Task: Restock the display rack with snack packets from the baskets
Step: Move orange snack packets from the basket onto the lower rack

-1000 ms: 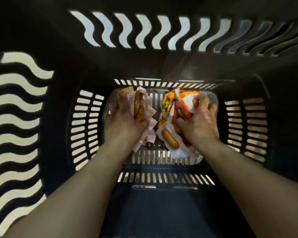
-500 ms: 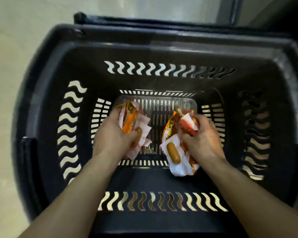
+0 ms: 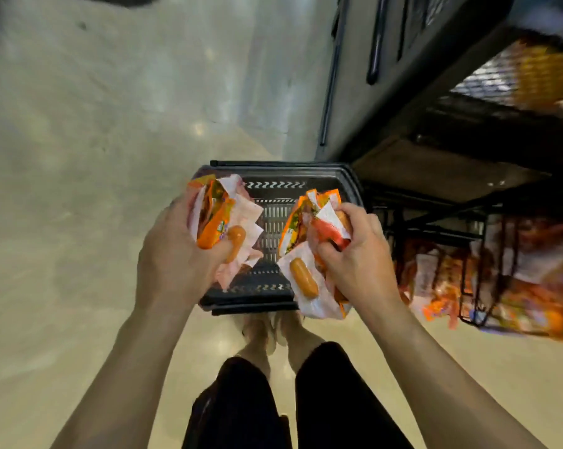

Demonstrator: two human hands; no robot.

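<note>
Both hands, the left hand [image 3: 176, 254] and right hand [image 3: 354, 257], rose out of the black basket [image 3: 273, 186] with their sausage snack packets [image 3: 215, 222]; the basket now lay far below them.

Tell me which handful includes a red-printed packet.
The right hand grips it: a red-and-white packet tops its bunch. The left hand grips only orange and pale packets.

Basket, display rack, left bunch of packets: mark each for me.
basket [image 3: 290, 170], head view, far rim
display rack [image 3: 487, 131], head view, dark shelf frame
left bunch of packets [image 3: 213, 222], head view, orange wrapper
</note>
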